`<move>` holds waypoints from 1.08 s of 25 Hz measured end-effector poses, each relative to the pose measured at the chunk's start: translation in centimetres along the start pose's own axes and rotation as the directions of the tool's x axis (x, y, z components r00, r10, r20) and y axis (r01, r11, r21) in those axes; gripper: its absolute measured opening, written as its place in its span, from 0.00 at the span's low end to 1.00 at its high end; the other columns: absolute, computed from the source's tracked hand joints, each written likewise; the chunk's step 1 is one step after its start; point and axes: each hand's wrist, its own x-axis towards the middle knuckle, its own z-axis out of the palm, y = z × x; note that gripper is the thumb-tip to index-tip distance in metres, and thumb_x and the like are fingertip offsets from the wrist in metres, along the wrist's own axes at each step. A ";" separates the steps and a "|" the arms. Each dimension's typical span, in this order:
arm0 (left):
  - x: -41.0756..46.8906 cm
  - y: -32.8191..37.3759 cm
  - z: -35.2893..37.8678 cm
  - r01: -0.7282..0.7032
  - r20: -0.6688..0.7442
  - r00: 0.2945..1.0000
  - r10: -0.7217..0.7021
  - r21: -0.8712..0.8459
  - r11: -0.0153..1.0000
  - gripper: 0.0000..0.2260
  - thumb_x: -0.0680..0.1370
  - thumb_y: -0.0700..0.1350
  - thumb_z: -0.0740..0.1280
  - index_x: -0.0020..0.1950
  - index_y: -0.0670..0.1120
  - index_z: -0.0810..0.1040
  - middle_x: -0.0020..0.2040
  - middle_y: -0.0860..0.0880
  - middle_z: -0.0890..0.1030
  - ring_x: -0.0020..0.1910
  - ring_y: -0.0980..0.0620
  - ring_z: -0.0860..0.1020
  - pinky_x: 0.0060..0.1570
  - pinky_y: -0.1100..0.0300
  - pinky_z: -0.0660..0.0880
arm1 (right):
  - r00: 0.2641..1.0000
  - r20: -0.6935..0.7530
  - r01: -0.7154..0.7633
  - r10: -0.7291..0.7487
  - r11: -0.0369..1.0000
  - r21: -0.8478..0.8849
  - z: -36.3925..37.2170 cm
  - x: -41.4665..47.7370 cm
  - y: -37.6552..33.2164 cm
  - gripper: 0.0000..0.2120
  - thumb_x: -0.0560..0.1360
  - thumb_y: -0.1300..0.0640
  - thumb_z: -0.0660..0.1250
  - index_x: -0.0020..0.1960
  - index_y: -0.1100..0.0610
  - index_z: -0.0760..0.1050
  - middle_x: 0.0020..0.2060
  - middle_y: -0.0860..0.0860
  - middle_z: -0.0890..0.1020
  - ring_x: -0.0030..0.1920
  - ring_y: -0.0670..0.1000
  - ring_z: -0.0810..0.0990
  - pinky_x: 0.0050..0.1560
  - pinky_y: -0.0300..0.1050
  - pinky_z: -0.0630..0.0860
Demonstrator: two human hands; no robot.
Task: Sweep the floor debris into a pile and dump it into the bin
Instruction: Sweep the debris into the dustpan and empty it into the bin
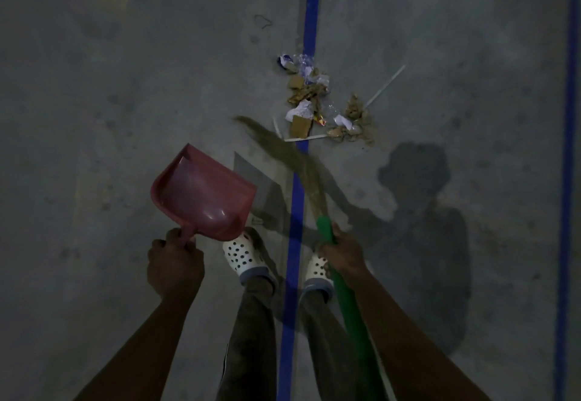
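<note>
A pile of debris (320,102), made of paper scraps, wrappers, brown bits and thin white sticks, lies on the grey concrete floor ahead, across a blue line. My left hand (174,264) grips the handle of a pink dustpan (201,193), held above the floor with its mouth pointing away from me. My right hand (344,254) grips the green handle of a broom (345,300). Its tan bristles (283,152) reach forward and left, ending just short of the pile's near edge. No bin is in view.
A blue floor line (295,243) runs between my feet in white clogs (242,253). A second blue line (566,180) runs along the right. A thin curled wire (262,22) lies beyond the pile. My shadow falls at the right.
</note>
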 end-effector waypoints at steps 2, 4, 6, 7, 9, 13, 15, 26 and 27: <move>-0.5 0.5 0.1 -0.023 0.008 1.000 0.023 0.004 1.000 0.14 0.73 0.42 0.69 0.59 0.45 0.77 0.50 0.36 0.76 0.51 0.33 0.75 0.44 0.42 0.74 | 0.992 -0.044 0.115 -0.115 0.993 -0.007 -1.9 -0.5 0.7 0.29 0.76 0.60 0.70 0.70 0.36 0.67 0.48 0.52 0.82 0.44 0.53 0.83 0.46 0.50 0.82; -1.0 1.0 -0.1 -0.051 0.013 0.999 0.051 0.005 0.999 0.14 0.73 0.42 0.69 0.58 0.45 0.78 0.49 0.36 0.76 0.49 0.33 0.76 0.43 0.43 0.74 | 0.972 -0.039 0.227 -0.233 0.967 -0.119 -2.6 -2.4 2.2 0.31 0.76 0.60 0.71 0.75 0.43 0.67 0.52 0.51 0.81 0.48 0.49 0.81 0.48 0.41 0.80; -1.8 1.9 -0.4 -0.059 0.026 0.998 0.059 0.006 0.998 0.14 0.72 0.42 0.69 0.57 0.45 0.78 0.48 0.37 0.76 0.49 0.33 0.76 0.43 0.43 0.74 | 0.962 0.018 0.270 -0.274 0.931 -0.247 -2.2 -4.8 4.2 0.33 0.74 0.57 0.72 0.76 0.44 0.66 0.58 0.50 0.80 0.52 0.47 0.80 0.52 0.38 0.78; -2.0 2.3 -0.6 -0.062 0.032 0.998 0.062 0.010 0.998 0.14 0.72 0.41 0.69 0.58 0.45 0.78 0.48 0.37 0.76 0.49 0.33 0.76 0.43 0.43 0.74 | 0.957 0.052 0.289 -0.286 0.921 -0.261 -1.8 -5.3 5.4 0.35 0.72 0.55 0.73 0.76 0.42 0.65 0.62 0.50 0.79 0.56 0.47 0.80 0.56 0.42 0.79; -2.4 2.9 -0.7 -0.077 0.052 0.996 0.076 0.013 0.997 0.14 0.73 0.41 0.68 0.58 0.44 0.78 0.49 0.37 0.76 0.50 0.34 0.75 0.44 0.44 0.73 | 0.953 0.091 0.304 -0.290 0.921 -0.245 -1.7 -5.6 6.1 0.38 0.71 0.54 0.73 0.78 0.41 0.63 0.65 0.51 0.78 0.62 0.50 0.78 0.62 0.43 0.76; -2.1 3.6 -0.6 -0.116 0.051 0.992 0.114 0.030 0.993 0.13 0.74 0.42 0.69 0.59 0.45 0.77 0.49 0.37 0.76 0.50 0.35 0.75 0.44 0.45 0.73 | 0.959 0.055 0.282 -0.276 0.941 -0.188 -3.3 -4.6 5.2 0.37 0.75 0.59 0.72 0.78 0.43 0.61 0.62 0.47 0.76 0.60 0.47 0.77 0.53 0.29 0.70; -1.8 3.8 -0.6 -0.116 0.050 0.992 0.115 0.026 0.993 0.14 0.74 0.42 0.69 0.59 0.45 0.77 0.49 0.36 0.76 0.50 0.34 0.76 0.44 0.45 0.72 | 0.963 0.043 0.268 -0.264 0.947 -0.175 -4.7 -5.5 5.2 0.35 0.76 0.56 0.72 0.78 0.42 0.60 0.55 0.41 0.76 0.54 0.44 0.79 0.52 0.35 0.74; -0.6 7.0 -11.7 -0.302 0.184 0.938 0.294 0.017 0.953 0.14 0.75 0.43 0.68 0.60 0.46 0.77 0.47 0.39 0.76 0.49 0.35 0.77 0.43 0.47 0.73 | 0.974 -0.225 0.057 0.034 0.921 0.386 -15.5 -7.8 -2.1 0.29 0.77 0.68 0.67 0.76 0.53 0.69 0.41 0.62 0.82 0.27 0.54 0.78 0.24 0.43 0.77; 0.9 7.6 -12.3 -0.331 0.211 0.924 0.319 0.024 0.943 0.15 0.74 0.42 0.69 0.61 0.46 0.77 0.48 0.38 0.76 0.50 0.35 0.77 0.44 0.45 0.74 | 0.967 -0.247 0.055 0.059 0.901 0.429 -15.8 -7.5 -3.5 0.29 0.78 0.68 0.66 0.77 0.52 0.68 0.43 0.63 0.82 0.29 0.55 0.78 0.25 0.43 0.77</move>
